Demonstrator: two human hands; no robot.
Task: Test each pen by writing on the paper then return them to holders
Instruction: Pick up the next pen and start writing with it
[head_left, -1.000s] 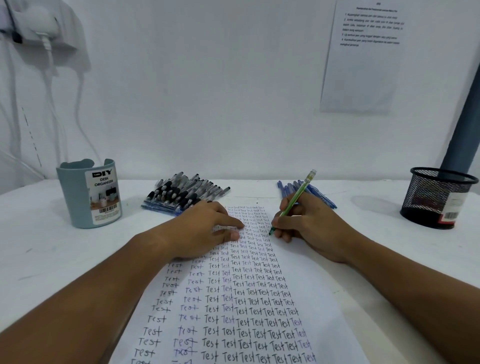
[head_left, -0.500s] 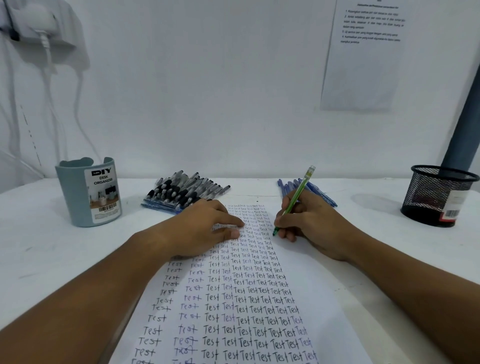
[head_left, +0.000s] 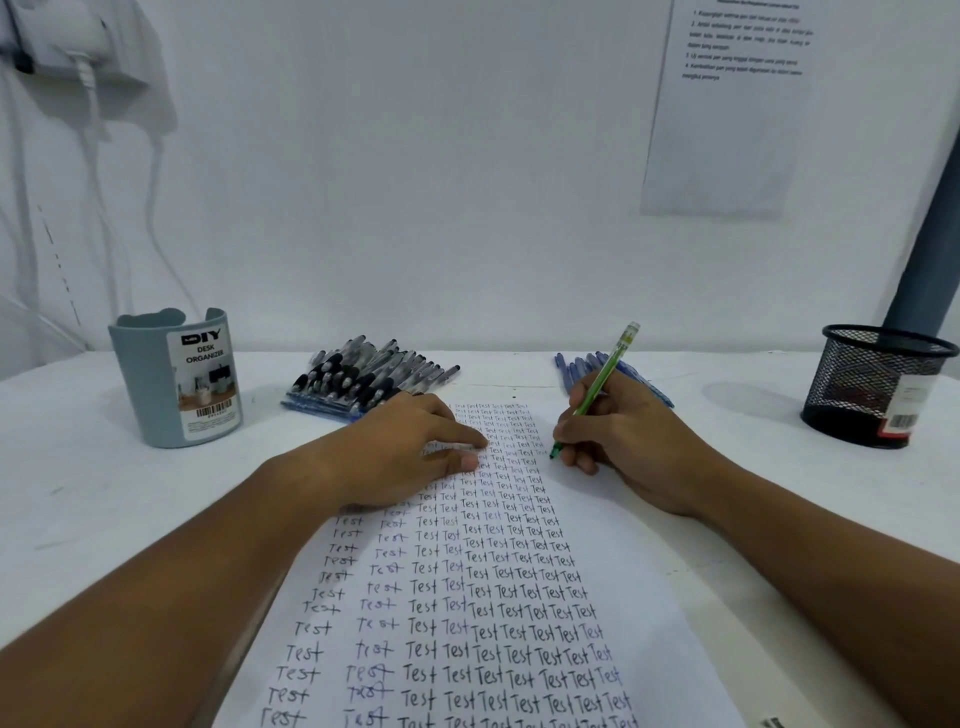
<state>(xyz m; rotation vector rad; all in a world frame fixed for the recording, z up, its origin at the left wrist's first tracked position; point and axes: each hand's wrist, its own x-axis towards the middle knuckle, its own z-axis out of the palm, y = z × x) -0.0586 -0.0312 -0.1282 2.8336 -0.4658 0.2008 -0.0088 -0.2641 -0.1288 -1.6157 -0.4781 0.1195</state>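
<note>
Little had moved since the earlier frame: your right hand (head_left: 631, 441) had drifted slightly rightward along the paper's (head_left: 519, 597) right margin, keeping its pinch on the green pen (head_left: 597, 387), tip down at the edge of the written columns. Your left hand (head_left: 400, 452) stayed flat on the sheet, fingers straight, pressing it to the white table (head_left: 104, 493). Beyond it lay the pile of black pens (head_left: 369, 376); blue pens (head_left: 576, 366) lay behind your right hand. Your grey-blue desk organizer (head_left: 174, 382) stood far left, the black mesh holder (head_left: 872, 384) far right.
</note>
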